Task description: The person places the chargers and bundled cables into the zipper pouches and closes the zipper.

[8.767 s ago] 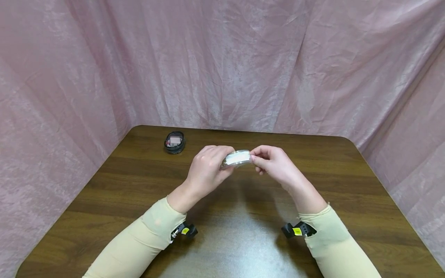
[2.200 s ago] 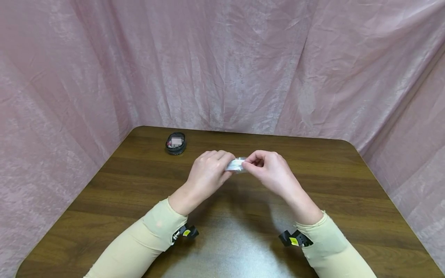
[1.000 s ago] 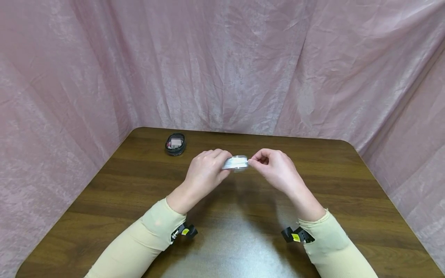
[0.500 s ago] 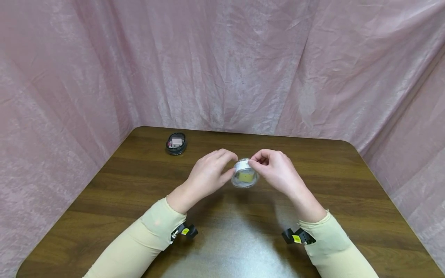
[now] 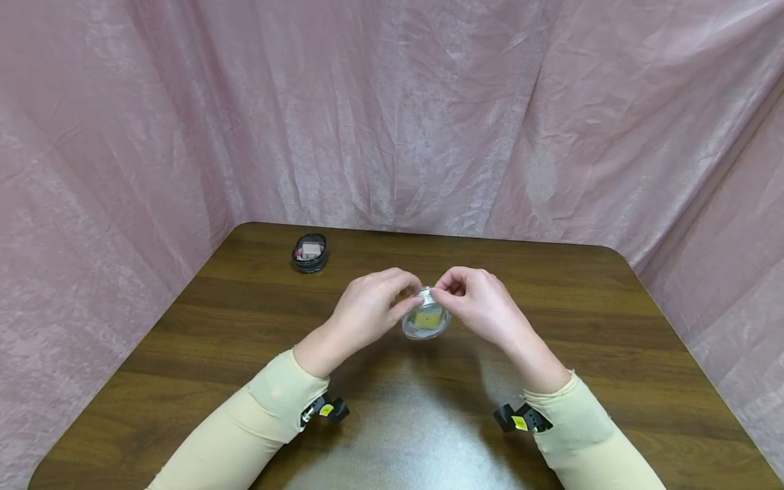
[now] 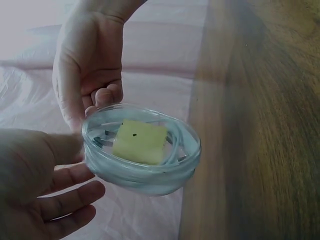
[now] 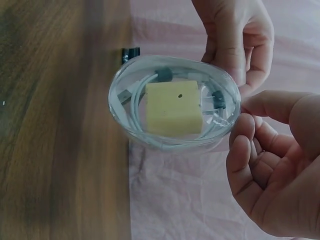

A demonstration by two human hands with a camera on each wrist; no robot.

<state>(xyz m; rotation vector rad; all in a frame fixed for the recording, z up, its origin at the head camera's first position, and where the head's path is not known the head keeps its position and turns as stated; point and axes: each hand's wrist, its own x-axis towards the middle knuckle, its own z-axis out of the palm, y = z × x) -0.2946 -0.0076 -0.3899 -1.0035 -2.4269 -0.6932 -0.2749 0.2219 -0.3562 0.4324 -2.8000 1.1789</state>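
Observation:
Both hands hold a clear round plastic case (image 5: 422, 331) above the table. Inside lie a coil of white USB cable (image 7: 135, 107) and a pale yellow plug adapter (image 7: 172, 112) with a small dark hole in its face; its metal prongs show in the right wrist view. My left hand (image 5: 366, 309) pinches the far left of the rim between thumb and fingertips. Close beside it, my right hand (image 5: 484, 303) pinches the rim with thumb and forefinger, its other fingers curled. The case hangs tilted, its flat face toward the head camera, a white band (image 5: 427, 297) along its edge.
A second round pack (image 5: 309, 253), black-rimmed with a pale pink block inside, lies at the back left of the brown wooden table (image 5: 551, 327). Pink curtains (image 5: 392, 116) hang behind the table and along both sides.
The case has turned from edge-on to showing its flat face with the yellow adapter. My left fingers loosened half a second ago and now pinch the rim nearer my right hand.

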